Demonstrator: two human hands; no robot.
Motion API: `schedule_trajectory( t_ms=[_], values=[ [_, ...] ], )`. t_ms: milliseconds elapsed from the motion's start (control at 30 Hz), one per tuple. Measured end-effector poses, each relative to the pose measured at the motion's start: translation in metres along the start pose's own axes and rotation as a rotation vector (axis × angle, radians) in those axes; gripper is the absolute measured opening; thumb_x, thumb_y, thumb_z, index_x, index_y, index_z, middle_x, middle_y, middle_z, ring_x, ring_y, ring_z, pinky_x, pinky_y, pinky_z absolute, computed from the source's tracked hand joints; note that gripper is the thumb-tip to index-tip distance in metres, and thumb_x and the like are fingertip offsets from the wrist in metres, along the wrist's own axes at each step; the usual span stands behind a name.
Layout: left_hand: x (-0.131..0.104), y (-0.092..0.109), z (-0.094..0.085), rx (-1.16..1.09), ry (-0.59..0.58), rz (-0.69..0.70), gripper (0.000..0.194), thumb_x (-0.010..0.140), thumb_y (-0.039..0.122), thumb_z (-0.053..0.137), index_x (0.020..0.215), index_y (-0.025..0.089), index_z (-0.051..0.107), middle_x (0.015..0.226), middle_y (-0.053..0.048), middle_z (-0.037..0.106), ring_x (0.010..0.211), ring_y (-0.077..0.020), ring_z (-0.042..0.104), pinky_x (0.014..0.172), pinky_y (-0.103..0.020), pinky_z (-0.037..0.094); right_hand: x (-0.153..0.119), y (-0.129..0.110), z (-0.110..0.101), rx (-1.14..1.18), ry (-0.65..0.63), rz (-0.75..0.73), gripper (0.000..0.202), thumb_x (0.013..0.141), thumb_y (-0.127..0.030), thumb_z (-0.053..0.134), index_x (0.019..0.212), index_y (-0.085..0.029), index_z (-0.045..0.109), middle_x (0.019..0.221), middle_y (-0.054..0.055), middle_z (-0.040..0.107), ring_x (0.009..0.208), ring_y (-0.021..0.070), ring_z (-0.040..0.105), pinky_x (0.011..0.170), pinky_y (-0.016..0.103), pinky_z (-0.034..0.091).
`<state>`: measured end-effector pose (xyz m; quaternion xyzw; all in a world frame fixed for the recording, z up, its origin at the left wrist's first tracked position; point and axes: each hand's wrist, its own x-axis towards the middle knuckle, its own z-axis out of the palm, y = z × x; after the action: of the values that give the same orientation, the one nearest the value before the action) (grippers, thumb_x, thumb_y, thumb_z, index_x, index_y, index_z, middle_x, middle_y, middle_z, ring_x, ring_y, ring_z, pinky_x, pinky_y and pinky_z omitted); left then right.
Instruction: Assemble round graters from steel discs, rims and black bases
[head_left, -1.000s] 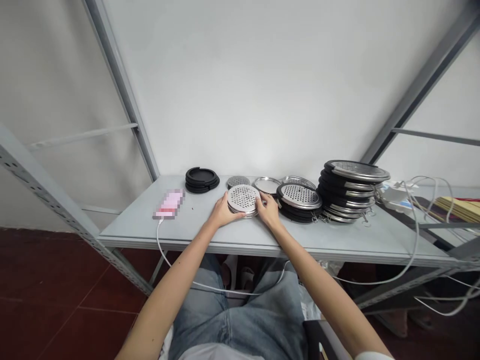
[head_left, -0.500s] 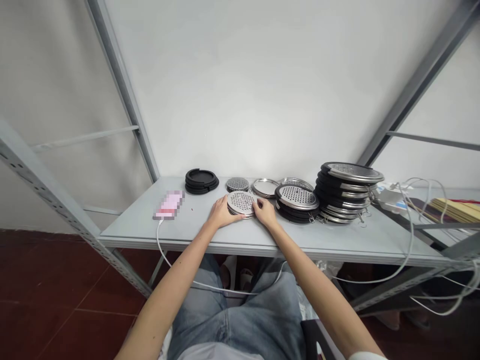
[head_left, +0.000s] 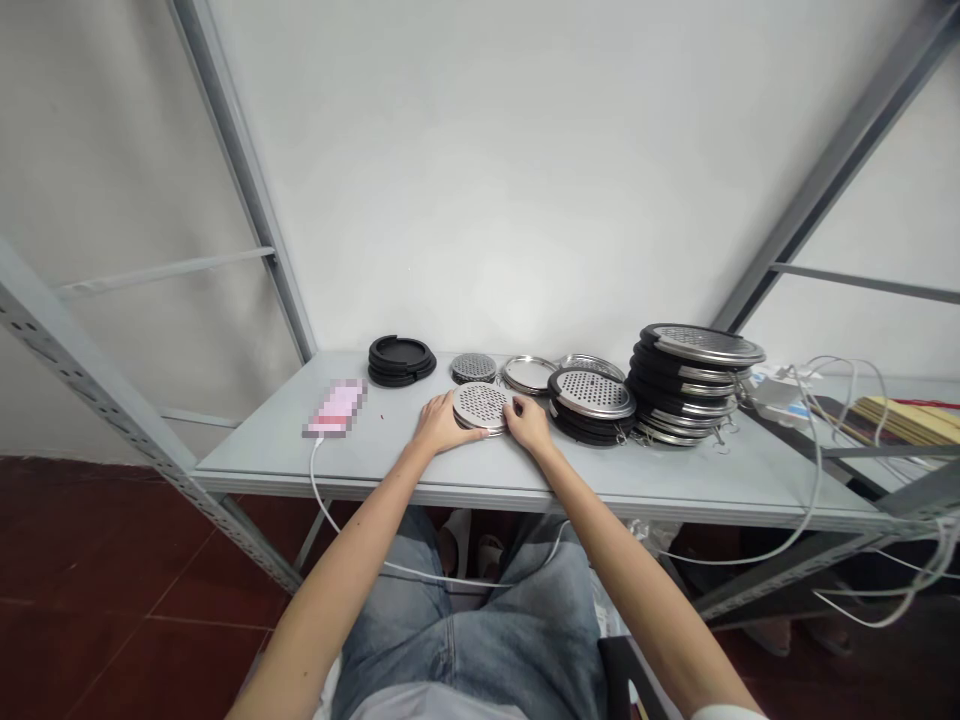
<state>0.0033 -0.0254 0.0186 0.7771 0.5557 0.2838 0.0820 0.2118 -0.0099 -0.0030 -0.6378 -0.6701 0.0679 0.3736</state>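
Observation:
A round perforated metal disc lies on the grey table in front of me, with a shiny metal rim showing beneath it. My left hand grips its left side, the thumb along the front edge and the fingers round the far left. At the right edge, the curled fingers of my right hand hold the same disc; some fingertips are hidden. Just behind it sit smaller perforated discs and a shiny round metal tray. Close to my right hand stands a stack of black rings topped by a perforated plate.
Farther right rises a tall stack of black and metal round pieces with small wire hooks. Black round rings are piled at the back left. A phone with a white cable lies at left. Grey metal posts frame the table.
The whole view has shifted very slightly. Both hands keep their hold on the perforated disc, with hardly any visible movement.

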Motion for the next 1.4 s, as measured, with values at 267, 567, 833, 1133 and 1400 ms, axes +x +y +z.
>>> schedule_trajectory(
  t_ms=[267,567,833,1133,1400],
  values=[
    [-0.0002,0.001,-0.0006,0.005,0.005,-0.022,0.095,0.056,0.076,0.074,0.13,0.022,0.049,0.128,-0.014,0.061,0.121,-0.0367,0.055,0.102,-0.043,0.04,-0.0001,0.0006,0.0017,-0.002,0.001,0.001,0.026,0.086,-0.035,0.047,0.083,-0.015,0.064,0.09,0.01,0.068,0.084,0.0208,0.056,0.076,0.028,0.039],
    [0.0006,-0.0008,0.0009,-0.002,-0.009,-0.025,0.099,0.056,0.076,0.074,0.133,0.02,0.045,0.132,-0.016,0.059,0.125,-0.0375,0.052,0.105,-0.044,0.038,-0.0004,-0.0004,0.0007,0.01,-0.017,0.025,0.03,0.087,-0.035,0.048,0.091,-0.013,0.068,0.096,0.012,0.069,0.088,0.0218,0.058,0.079,0.029,0.04],
    [0.0008,-0.0026,0.0025,-0.018,-0.023,-0.004,0.108,0.058,0.073,0.075,0.144,0.023,0.034,0.143,-0.016,0.051,0.133,-0.0369,0.046,0.108,-0.045,0.034,-0.0005,-0.0021,-0.0007,0.015,-0.016,0.019,0.031,0.086,-0.034,0.048,0.094,-0.012,0.069,0.099,0.013,0.07,0.09,0.023,0.06,0.081,0.03,0.041],
    [0.0007,-0.0026,0.0009,-0.008,-0.053,0.004,0.107,0.055,0.069,0.078,0.143,0.024,0.038,0.142,-0.016,0.051,0.133,-0.0367,0.046,0.11,-0.047,0.032,-0.0006,-0.0009,0.0002,0.017,-0.006,0.018,0.032,0.086,-0.035,0.049,0.094,-0.012,0.07,0.097,0.013,0.07,0.09,0.023,0.06,0.081,0.03,0.042],
    [0.0001,-0.001,-0.0008,0.023,-0.067,0.027,0.107,0.057,0.073,0.075,0.144,0.023,0.038,0.139,-0.016,0.054,0.13,-0.0365,0.048,0.109,-0.046,0.034,-0.001,-0.0004,0.0002,0.039,-0.013,0.048,0.036,0.085,-0.035,0.05,0.102,-0.01,0.07,0.104,0.015,0.07,0.095,0.0244,0.061,0.086,0.032,0.043]
  ],
)
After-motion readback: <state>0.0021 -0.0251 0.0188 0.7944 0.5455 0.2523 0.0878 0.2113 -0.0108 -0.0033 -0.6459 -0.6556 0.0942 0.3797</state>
